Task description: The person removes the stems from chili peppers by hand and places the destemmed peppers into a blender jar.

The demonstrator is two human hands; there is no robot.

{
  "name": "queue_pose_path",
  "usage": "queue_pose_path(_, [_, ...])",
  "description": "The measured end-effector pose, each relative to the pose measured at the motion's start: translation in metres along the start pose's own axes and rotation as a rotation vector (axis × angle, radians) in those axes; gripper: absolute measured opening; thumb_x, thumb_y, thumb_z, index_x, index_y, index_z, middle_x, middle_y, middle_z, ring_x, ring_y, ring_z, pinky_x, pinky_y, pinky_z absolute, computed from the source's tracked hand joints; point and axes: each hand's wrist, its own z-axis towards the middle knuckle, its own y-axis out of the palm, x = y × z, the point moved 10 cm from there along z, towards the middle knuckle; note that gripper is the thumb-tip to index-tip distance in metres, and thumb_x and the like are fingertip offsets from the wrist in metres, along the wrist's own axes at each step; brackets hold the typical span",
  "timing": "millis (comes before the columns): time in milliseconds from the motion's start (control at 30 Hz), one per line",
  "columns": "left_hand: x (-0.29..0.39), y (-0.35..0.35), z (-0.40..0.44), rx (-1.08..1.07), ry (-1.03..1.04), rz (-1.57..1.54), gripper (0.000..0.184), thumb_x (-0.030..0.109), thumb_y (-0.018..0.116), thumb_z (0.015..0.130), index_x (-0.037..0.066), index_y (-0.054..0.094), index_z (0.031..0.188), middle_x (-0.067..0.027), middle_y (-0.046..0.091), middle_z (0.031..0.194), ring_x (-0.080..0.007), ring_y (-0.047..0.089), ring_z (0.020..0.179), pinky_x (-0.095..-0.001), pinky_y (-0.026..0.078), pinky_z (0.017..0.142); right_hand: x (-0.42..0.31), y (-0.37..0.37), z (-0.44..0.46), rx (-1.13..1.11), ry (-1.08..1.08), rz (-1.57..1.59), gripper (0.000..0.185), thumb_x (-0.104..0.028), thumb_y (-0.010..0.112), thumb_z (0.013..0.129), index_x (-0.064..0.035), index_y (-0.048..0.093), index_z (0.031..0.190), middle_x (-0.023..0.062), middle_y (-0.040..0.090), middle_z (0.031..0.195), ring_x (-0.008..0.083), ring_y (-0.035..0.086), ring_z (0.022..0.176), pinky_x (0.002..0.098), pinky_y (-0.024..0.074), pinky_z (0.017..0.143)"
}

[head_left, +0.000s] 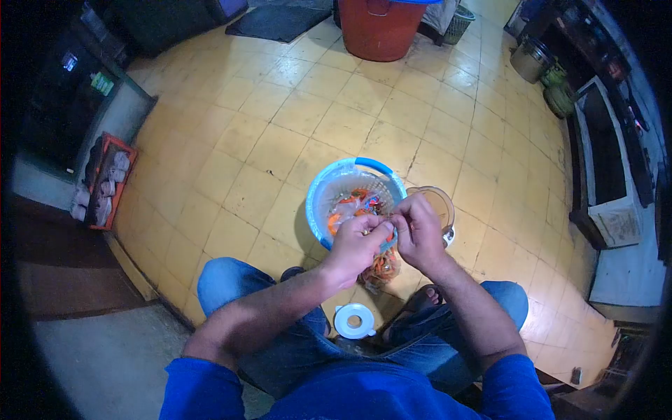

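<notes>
My left hand (358,245) and my right hand (418,234) meet with fingertips pinched together, just over the right front rim of a blue-rimmed plastic basket (317,180). Whatever lies between the fingers is too small and hidden to name. Inside the basket are clear plastic packets (348,208) with orange and reddish contents. Below my hands, a clear bag with orange and brownish pieces (381,271) lies on the floor. Partly behind my right hand stands a round thing with a brown rim (449,204). A white disc with a central hole (343,322) sits between my feet.
Yellow tiles (245,161) cover the floor. Farther off stands a large red tub (378,31), with a dark mat (278,23) beside it. An orange rack of shoes (112,182) is at the left. At the right are a metal pot (530,61) and a green gas cylinder (560,100).
</notes>
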Motion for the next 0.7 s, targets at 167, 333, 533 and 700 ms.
queue_pose_path(167, [-0.002,-0.013,0.005,0.082,0.016,-0.122,0.013,0.021,0.064,0.093,0.011,0.059,0.100,0.0048,0.047,0.071,-0.0027,0.039,0.055,-0.0172,0.027,0.041,0.012,-0.008,0.011,0.058,0.114,0.038,0.013,0.003,0.063,0.083,0.0001,0.060,0.095,0.0128,0.062,0.084,0.0225,0.063,0.075,0.0337,0.0503,0.066])
queue_pose_path(333, [-0.026,-0.002,0.003,-0.040,-0.129,-0.121,0.014,0.024,0.062,0.095,0.013,0.058,0.103,0.0035,0.051,0.081,-0.0025,0.042,0.063,-0.0174,0.028,0.043,0.031,0.003,0.015,-0.045,0.297,0.320,0.018,-0.002,0.062,0.088,0.0000,0.065,0.106,0.0096,0.070,0.094,0.0162,0.068,0.089,0.0300,0.0543,0.079])
queue_pose_path(533, [-0.025,0.012,0.009,-0.199,-0.140,-0.344,0.030,0.040,0.050,0.100,0.013,0.056,0.109,-0.0004,0.057,0.087,-0.0061,0.046,0.066,-0.0179,0.032,0.044,0.030,0.002,0.006,-0.292,0.353,0.255,0.022,-0.005,0.063,0.089,-0.0013,0.066,0.110,0.0118,0.071,0.097,0.0170,0.068,0.088,0.0301,0.0544,0.078])
queue_pose_path(700, [-0.023,0.014,0.005,-0.240,-0.217,-0.500,0.054,0.058,0.034,0.100,0.011,0.051,0.119,-0.0112,0.062,0.093,-0.0103,0.053,0.065,-0.0207,0.037,0.044,0.051,-0.047,0.006,-0.223,0.483,0.094,0.022,-0.008,0.065,0.088,-0.0023,0.067,0.108,0.0127,0.071,0.097,0.0199,0.069,0.088,0.0325,0.0546,0.078])
